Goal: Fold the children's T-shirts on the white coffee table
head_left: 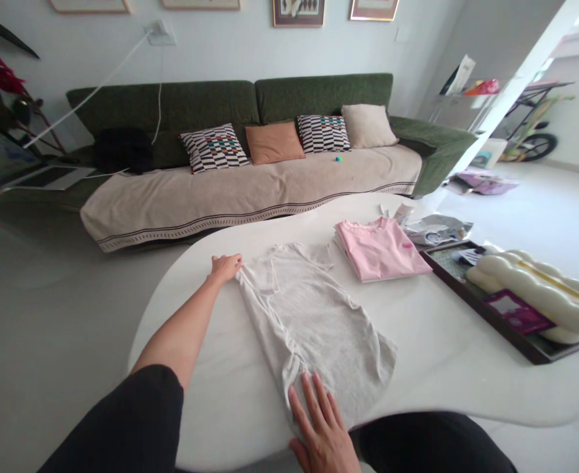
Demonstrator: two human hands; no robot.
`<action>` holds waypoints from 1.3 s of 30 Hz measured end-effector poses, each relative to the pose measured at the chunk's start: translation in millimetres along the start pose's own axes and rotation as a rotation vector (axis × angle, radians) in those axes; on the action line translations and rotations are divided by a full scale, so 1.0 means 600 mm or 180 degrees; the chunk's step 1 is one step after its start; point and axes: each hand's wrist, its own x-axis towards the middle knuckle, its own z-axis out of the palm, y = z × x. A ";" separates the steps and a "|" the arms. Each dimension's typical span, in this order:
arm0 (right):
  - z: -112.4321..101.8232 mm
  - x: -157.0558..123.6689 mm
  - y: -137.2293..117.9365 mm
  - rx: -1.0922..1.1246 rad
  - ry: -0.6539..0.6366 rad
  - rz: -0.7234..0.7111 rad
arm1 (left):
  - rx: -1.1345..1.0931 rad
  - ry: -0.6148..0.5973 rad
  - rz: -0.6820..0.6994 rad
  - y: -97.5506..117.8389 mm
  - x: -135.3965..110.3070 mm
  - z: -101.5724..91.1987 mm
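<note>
A light grey t-shirt (314,315) lies spread on the white table (442,341), partly folded along its left side. My left hand (225,267) reaches to the shirt's far left corner by the shoulder and its fingers are closed on the cloth there. My right hand (321,430) lies flat with fingers stretched out on the shirt's near hem. A folded pink t-shirt (383,248) sits beyond the grey one, to the right.
A dark tray (491,312) with a cream wavy object (536,289) and a purple packet stands at the table's right. Crumpled plastic wrap (434,230) lies behind the pink shirt. A green sofa (250,151) with cushions stands beyond the table.
</note>
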 end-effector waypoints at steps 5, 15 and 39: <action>-0.020 0.019 -0.002 0.0057 0.0108 0.0076 | -0.0116 0.0555 0.0291 0.062 -0.043 0.028; -0.051 0.031 0.019 0.0703 -0.0126 0.0125 | -0.0375 -0.0306 0.0636 0.124 -0.106 0.102; -0.110 0.046 0.253 0.0885 0.0858 0.0494 | -0.2706 0.0508 -0.0960 0.323 -0.022 0.109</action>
